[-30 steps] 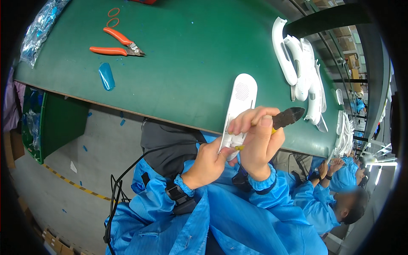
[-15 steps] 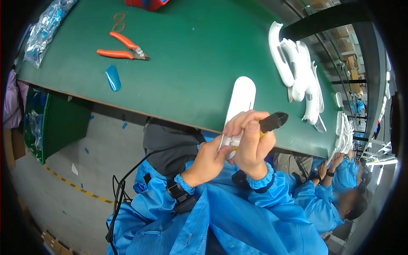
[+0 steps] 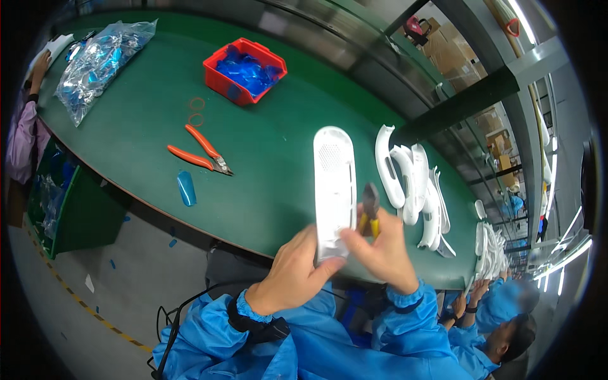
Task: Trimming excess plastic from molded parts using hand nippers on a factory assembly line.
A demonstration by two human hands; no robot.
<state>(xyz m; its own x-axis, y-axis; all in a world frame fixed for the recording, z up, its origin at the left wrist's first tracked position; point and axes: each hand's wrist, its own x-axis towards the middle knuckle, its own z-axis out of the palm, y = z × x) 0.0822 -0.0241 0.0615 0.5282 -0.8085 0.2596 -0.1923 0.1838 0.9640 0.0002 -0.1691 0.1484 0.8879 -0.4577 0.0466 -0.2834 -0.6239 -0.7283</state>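
The left hand (image 3: 292,272) is closed on the lower end of a long white plastic shell (image 3: 334,190), flat and smooth with rounded ends and a patch of fine perforations near its top, held up over the near edge of the bench (image 3: 145,133). The right hand (image 3: 382,253) is wrapped around a small pair of cutters (image 3: 370,212) with yellow grips and dark jaws, pressed against the shell's right edge. Both sleeves are glossy blue fabric, with a dark band at the left wrist.

The bench has a matte green top. On it lie orange-handled pliers (image 3: 199,154), two thin orange rings (image 3: 196,111), a small blue plastic piece (image 3: 186,188), a red bin (image 3: 244,69) of blue parts and a crinkled clear bag (image 3: 101,60) of more. To the right sits a heap of curved white plastic pieces (image 3: 411,183). The floor below is grey concrete with a yellow line. Another person in blue works at the lower right.
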